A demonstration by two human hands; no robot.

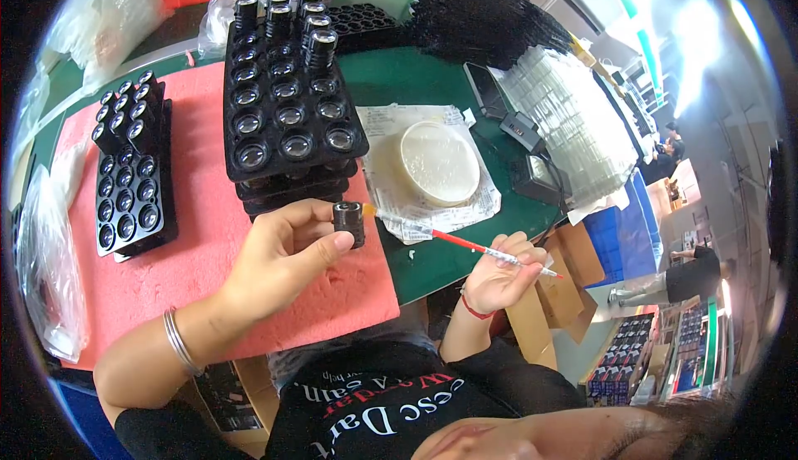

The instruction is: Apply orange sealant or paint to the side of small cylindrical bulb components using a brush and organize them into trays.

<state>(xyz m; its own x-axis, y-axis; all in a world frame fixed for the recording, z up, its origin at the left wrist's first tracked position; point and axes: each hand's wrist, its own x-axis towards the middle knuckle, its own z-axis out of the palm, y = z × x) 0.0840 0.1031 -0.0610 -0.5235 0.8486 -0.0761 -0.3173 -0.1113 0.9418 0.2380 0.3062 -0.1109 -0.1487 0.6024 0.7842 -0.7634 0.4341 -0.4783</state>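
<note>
My left hand [287, 248] is closed around a small black lens barrel [348, 223], pinched between thumb and fingers above the pink foam mat. A thin red-handled paintbrush [465, 244] is held in my right hand [504, 275], its tip touching or just beside the barrel's upper rim. Beyond the barrel rises a stack of black trays [270, 140] with round lens pieces in their pockets; taller barrels stand at its far end. A round whitish dish [440, 163] rests on printed paper [378, 132], to the right of the trays.
On the pink foam mat [199, 294] at left sits a smaller black lens tray [133, 186], beside clear plastic bags [54, 252]. Black and clear tray stacks [565, 119] stand at the back right, near small black devices [532, 173]. Open cardboard boxes [532, 327] flank the table; another person [694, 275] is farther right.
</note>
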